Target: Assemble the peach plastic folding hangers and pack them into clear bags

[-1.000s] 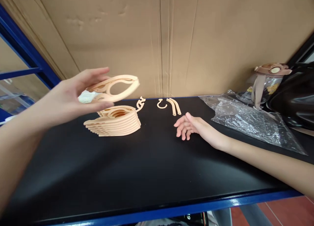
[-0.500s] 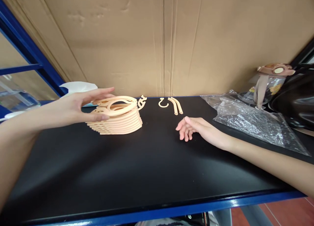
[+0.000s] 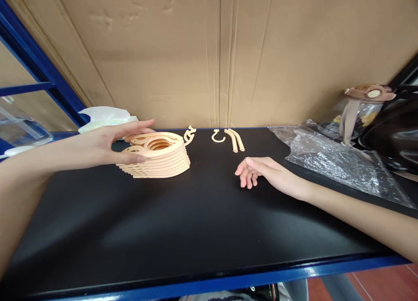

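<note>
A neat stack of cream plastic foldable-hanger frames (image 3: 165, 163) lies on the black table at left of centre. My left hand (image 3: 114, 142) is at its left end, open, with the thumb along the near side and the fingers stretched over the far side. The palm hides part of the stack. My right hand (image 3: 256, 170) hovers low over the table, right of centre, with fingers loosely curled and apart and nothing in them. Beyond it lie a cream hook (image 3: 218, 136) and two curved hanger arms (image 3: 235, 140). More small hook pieces (image 3: 190, 134) sit just behind the stack.
Crumpled clear plastic bag (image 3: 339, 161) on the right, beside a clear bottle with a brown lid (image 3: 370, 93) and a shiny black object (image 3: 388, 135). A white tissue pack (image 3: 106, 118) is behind my left hand. Cardboard (image 3: 156, 52) closes the back; a blue edge (image 3: 209, 281) runs in front.
The top hanger frame, raised and askew on the stack before, now lies level with the others. My left hand stays around the stack's left end. My right hand has hardly moved.
</note>
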Demonstrator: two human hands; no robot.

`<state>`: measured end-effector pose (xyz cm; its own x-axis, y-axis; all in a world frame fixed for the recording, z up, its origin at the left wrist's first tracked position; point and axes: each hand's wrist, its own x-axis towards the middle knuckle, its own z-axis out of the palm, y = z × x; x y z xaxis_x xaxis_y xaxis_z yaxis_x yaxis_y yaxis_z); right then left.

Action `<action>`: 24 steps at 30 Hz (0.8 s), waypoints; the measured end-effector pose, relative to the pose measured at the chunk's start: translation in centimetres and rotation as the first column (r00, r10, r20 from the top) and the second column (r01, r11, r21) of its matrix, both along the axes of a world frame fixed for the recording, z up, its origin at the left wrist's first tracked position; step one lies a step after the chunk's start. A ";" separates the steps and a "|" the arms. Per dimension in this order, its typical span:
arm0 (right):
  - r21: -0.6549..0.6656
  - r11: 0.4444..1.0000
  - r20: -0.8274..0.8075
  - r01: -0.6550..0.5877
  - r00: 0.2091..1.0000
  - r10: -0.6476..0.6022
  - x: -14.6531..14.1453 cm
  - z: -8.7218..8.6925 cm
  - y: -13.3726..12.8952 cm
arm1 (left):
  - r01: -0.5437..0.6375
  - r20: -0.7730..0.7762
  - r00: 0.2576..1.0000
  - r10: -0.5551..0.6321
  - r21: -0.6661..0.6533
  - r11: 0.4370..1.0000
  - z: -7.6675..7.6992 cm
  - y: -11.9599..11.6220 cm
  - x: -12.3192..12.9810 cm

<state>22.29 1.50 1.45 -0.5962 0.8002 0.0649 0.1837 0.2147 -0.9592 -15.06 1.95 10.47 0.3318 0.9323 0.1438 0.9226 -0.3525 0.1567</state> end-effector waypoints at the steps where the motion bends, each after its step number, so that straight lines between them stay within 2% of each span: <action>1: 0.001 1.000 0.002 -0.001 1.000 0.001 0.0 0.0 0.0 | 0.004 -0.003 1.000 -0.004 0.004 1.000 0.0 0.1 -0.1; 24: 0.028 1.000 0.018 -0.006 1.000 0.006 -0.1 0.1 -0.2 | 0.006 0.063 0.998 -0.005 -0.016 1.000 0.1 -0.5 1.2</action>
<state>22.20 1.34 1.57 -0.6023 0.7946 0.0766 0.1991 0.2424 -0.9495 -13.84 1.43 10.57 0.3273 0.9330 0.1494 0.9088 -0.3542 0.2206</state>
